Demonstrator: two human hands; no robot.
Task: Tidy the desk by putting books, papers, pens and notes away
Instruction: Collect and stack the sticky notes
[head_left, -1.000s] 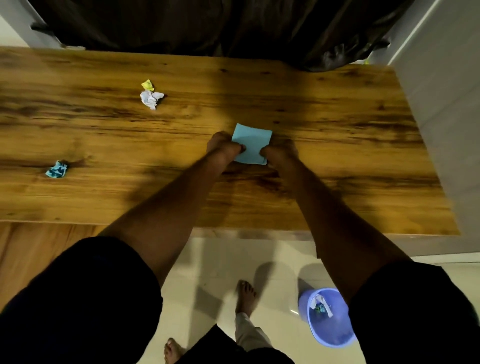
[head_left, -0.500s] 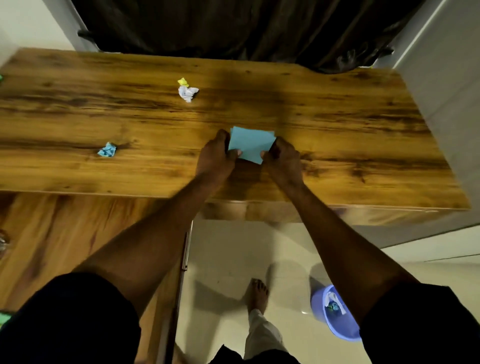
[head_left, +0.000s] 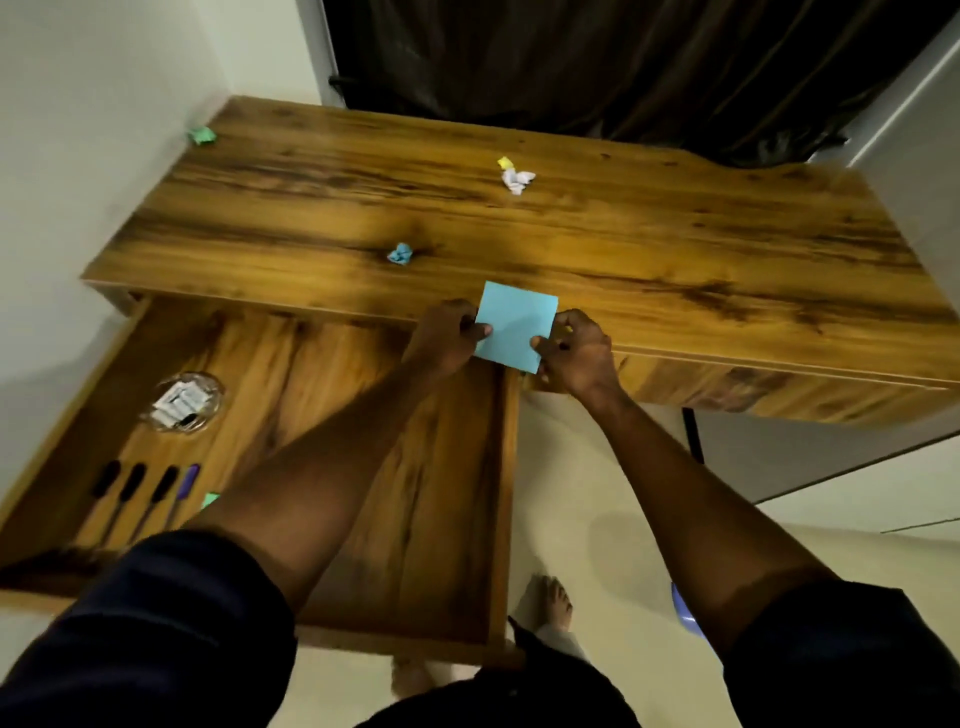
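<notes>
A flat light-blue paper note (head_left: 515, 325) is held between both hands, just above the desk's front edge. My left hand (head_left: 451, 332) pinches its left side and my right hand (head_left: 576, 349) pinches its lower right corner. On the wooden desk (head_left: 675, 249) lie a crumpled blue paper (head_left: 400, 254), a crumpled white and yellow paper (head_left: 515, 176) and a crumpled green paper (head_left: 201, 136). Below the note an open wooden drawer (head_left: 441, 493) holds several pens (head_left: 140, 493), a green note (head_left: 209, 500) and a glass dish (head_left: 188, 401).
A dark curtain (head_left: 597, 62) hangs behind the desk. White walls stand to the left and right. A blue bin's rim (head_left: 685, 613) shows on the tiled floor under my right forearm. My bare foot (head_left: 556, 605) stands beside the drawer's right wall.
Both hands carried the blue note back from the desk's middle to its front edge. The view swung left, bringing the open drawer and the green crumpled paper into sight.
</notes>
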